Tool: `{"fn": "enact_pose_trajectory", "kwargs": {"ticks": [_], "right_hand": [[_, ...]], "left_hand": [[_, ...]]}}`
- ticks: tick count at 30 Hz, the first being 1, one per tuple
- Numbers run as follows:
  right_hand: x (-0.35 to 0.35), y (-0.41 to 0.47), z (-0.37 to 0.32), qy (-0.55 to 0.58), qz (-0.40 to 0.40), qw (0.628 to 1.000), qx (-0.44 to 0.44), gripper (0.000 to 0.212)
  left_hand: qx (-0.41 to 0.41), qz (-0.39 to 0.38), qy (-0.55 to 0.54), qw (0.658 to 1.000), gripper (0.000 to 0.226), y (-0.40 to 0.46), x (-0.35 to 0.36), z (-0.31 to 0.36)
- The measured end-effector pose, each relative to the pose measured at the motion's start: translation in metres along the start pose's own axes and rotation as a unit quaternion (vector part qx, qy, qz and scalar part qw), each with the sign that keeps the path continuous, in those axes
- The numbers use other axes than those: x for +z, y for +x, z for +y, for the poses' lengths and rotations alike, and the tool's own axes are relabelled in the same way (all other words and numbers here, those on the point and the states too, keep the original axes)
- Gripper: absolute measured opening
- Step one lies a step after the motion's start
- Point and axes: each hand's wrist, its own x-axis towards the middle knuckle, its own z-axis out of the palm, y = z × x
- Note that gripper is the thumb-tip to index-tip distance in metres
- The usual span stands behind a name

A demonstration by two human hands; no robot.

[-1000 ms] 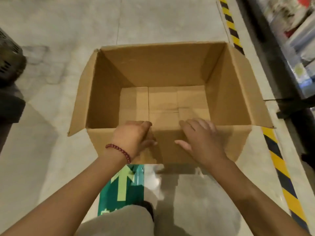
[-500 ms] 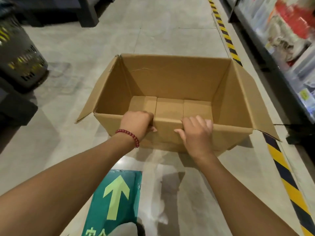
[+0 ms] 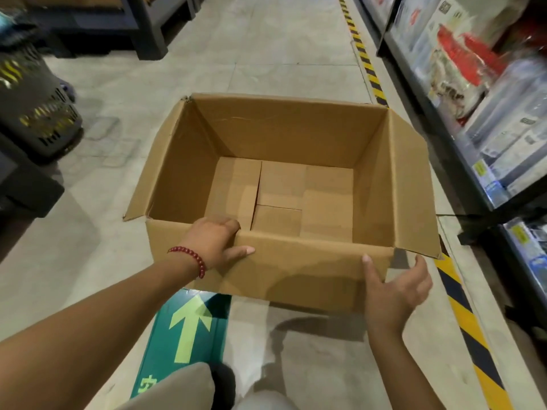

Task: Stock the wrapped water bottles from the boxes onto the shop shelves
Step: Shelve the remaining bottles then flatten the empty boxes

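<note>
An open brown cardboard box point(image 3: 296, 128) is held above the floor in front of me, with nothing inside but its folded bottom flaps. My left hand point(image 3: 214, 241), with a red bead bracelet at the wrist, grips the box's near rim, fingers curled over the edge and thumb on the outer wall. My right hand point(image 3: 396, 287) is spread open at the box's near right corner, its thumb touching the outer wall. Wrapped goods point(image 3: 503, 134) fill the shop shelves on the right; no wrapped water bottle can be made out among them.
Shop shelving point(image 3: 461, 161) runs along the right, edged by a yellow-black floor stripe point(image 3: 461, 315). A dark plastic basket point(image 3: 32, 108) stands at the left. A green floor sticker with an arrow point(image 3: 186, 329) lies under the box. Dark racking point(image 3: 148, 28) stands at the far end.
The box has risen and come closer. My right hand left the middle of the near rim and moved to the right corner, opening. My left hand keeps its grip.
</note>
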Motion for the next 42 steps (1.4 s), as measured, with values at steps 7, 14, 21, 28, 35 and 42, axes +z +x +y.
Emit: {"fn": "enact_pose_trajectory", "kwargs": {"ticks": [7, 14, 21, 28, 35, 42], "right_hand": [[-0.014, -0.011, 0.015, 0.006, -0.11, 0.994, 0.02, 0.035], [-0.04, -0.017, 0.021, 0.019, -0.154, 0.985, 0.079, 0.028], [-0.057, -0.03, 0.039, 0.016, -0.205, 0.965, 0.164, 0.03], [-0.021, -0.042, 0.063, -0.02, -0.162, 0.966, 0.199, 0.032], [0.04, -0.022, 0.06, -0.084, -0.135, 0.971, 0.18, 0.049], [0.067, 0.005, 0.046, -0.2, -0.241, 0.946, 0.081, 0.053]], "left_hand": [[0.033, -0.046, -0.009, 0.998, 0.094, -0.026, 0.009, 0.0], [0.075, -0.047, 0.008, 0.996, 0.118, -0.04, 0.016, 0.004], [0.102, -0.145, -0.066, 0.982, 0.123, -0.051, 0.036, 0.006], [0.077, -0.197, 0.005, 0.977, 0.085, -0.055, 0.064, 0.008], [0.076, -0.126, 0.011, 0.989, 0.06, -0.058, 0.068, 0.004], [0.108, 0.096, -0.043, 0.989, 0.049, -0.06, 0.019, 0.008]]}}
